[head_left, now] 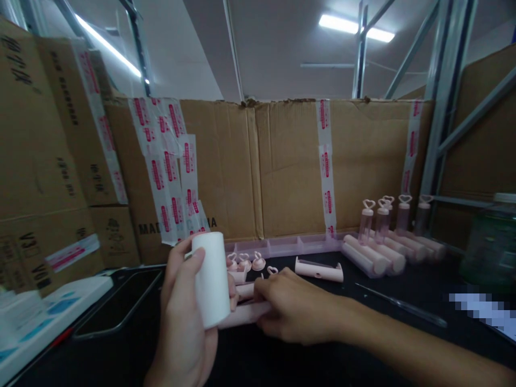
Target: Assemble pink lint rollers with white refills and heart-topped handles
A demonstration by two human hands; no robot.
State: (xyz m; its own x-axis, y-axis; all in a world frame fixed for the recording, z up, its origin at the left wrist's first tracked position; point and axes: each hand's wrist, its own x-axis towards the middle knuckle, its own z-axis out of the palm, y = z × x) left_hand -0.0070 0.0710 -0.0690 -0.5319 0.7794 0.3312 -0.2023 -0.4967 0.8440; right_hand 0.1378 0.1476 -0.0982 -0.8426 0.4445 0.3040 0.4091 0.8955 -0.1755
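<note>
My left hand (185,306) is wrapped round a smooth white roll (212,279), held upright and slightly tilted above the black table. To its right, my right hand (286,306) reaches in low with its fingers curled at the end of a pale pink tube-shaped part (244,314); its fingertips are partly hidden. Just behind the hands lie several small pink caps with heart-shaped loops (244,262) and more pink pieces, partly covered by my fingers. A pink half-open casing (319,270) lies beyond my right hand.
Several pink rollers with clear heart-topped handles (371,255) stand and lie at the back right. A lilac divided tray (282,247) runs along the cardboard wall (226,177). A thin pointed tool (403,305) lies at right, a phone (121,303) at left, a greenish jar (492,247) far right.
</note>
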